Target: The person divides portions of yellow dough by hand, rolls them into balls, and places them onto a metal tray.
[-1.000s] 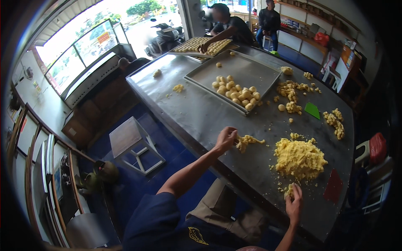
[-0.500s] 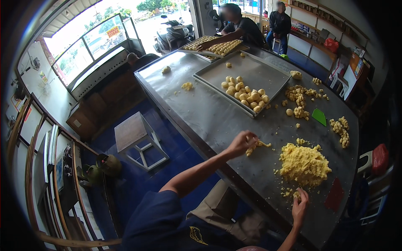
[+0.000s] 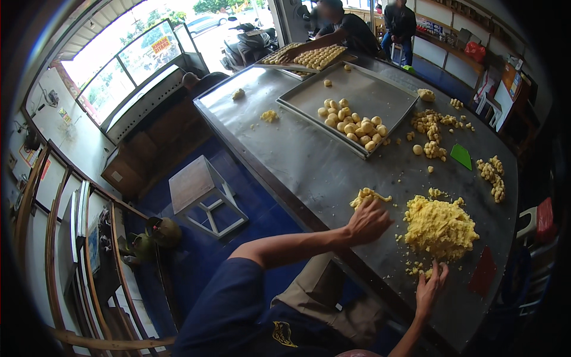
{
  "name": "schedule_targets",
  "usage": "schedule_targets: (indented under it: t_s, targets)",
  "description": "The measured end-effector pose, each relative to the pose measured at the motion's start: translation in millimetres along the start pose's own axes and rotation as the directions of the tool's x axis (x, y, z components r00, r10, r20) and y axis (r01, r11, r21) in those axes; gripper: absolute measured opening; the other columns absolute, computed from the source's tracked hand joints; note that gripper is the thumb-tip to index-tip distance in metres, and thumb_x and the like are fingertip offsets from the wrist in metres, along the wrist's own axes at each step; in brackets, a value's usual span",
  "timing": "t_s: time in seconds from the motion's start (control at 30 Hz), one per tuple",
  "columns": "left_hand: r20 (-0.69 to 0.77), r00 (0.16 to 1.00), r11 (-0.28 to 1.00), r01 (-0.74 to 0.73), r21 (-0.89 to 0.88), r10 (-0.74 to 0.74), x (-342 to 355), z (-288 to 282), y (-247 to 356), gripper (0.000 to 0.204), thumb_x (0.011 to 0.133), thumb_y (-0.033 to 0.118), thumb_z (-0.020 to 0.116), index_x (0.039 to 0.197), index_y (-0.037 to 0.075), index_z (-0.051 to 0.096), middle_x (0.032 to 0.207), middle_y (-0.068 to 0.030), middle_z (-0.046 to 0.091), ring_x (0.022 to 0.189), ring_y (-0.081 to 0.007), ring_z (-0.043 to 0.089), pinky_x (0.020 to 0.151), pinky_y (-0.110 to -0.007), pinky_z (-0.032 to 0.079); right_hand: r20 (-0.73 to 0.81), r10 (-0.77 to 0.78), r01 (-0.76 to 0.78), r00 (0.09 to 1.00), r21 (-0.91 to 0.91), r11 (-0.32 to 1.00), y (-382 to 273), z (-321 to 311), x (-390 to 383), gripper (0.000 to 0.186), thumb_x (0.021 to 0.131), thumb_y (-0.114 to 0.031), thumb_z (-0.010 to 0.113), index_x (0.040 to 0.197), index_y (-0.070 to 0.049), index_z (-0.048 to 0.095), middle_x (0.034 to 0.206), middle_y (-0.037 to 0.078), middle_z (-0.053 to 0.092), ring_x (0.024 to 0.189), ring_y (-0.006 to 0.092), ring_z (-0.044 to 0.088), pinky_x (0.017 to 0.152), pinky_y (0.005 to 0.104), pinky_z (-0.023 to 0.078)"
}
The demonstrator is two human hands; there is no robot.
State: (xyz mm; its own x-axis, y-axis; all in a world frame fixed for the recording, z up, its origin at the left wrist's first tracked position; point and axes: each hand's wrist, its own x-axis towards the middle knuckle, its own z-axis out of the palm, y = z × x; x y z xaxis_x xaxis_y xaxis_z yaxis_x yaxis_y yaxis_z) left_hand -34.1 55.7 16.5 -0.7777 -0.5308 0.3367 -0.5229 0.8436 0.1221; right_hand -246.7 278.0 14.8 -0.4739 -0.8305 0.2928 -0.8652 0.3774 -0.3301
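Observation:
My left hand (image 3: 369,222) has its fingers curled down beside a lumpy piece of pale dough (image 3: 365,196) near the table's edge; what is inside them is hidden. My right hand (image 3: 429,284) grips a small yellow dough clump (image 3: 426,273) among loose crumbs, at the near side of a large crumbly yellow dough mound (image 3: 438,226). A red scraper (image 3: 482,271) lies to its right, a green one (image 3: 461,156) farther back. Small dough lumps (image 3: 491,177) form several clusters on the metal table (image 3: 285,166). Behind them, a tray (image 3: 309,98) holds several round dough balls (image 3: 351,124).
A co-worker (image 3: 342,33) reaches over trays of small balls (image 3: 315,58) at the far end; another person (image 3: 398,33) is behind. A low stool (image 3: 196,184) stands left of the table, beside racks (image 3: 71,250). A red bag (image 3: 542,220) sits on a chair at right.
My left hand has moved right and down from beside the dough piece, its fingers curling inward. My right hand has shifted slightly rightward. The co-worker's arm still reaches over the far trays.

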Motion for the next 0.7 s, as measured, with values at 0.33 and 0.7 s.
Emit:
schedule_targets:
  t_s: [0.33,0.7]
  targets:
    - [-0.202,0.974,0.987,-0.128,-0.1,0.106,18,44,-16,0.048,0.086,0.039,0.059,0.114,-0.001,0.06,0.125,-0.0236,0.051,0.13,-0.0374,0.042,0.116,-0.067,0.02,0.057,0.069,-0.078,0.996,0.169,0.983,12,3,-3,0.031,0.087,0.008,0.062,0.117,0.004,0.068,0.12,0.023,0.061,0.107,0.0398,0.063,0.089,0.0435,0.052]
    - [-0.027,0.977,0.952,-0.201,0.231,0.213,-1,35,6,0.019,0.082,0.022,0.06,0.093,0.007,0.065,0.102,-0.0123,0.055,0.109,-0.0288,0.048,0.097,-0.054,0.032,0.148,-0.014,-0.007,0.989,0.138,0.99,15,-20,-2,0.053,0.086,0.005,0.065,0.138,0.0,0.054,0.134,0.021,0.055,0.118,0.0405,0.056,0.098,0.0441,0.048]
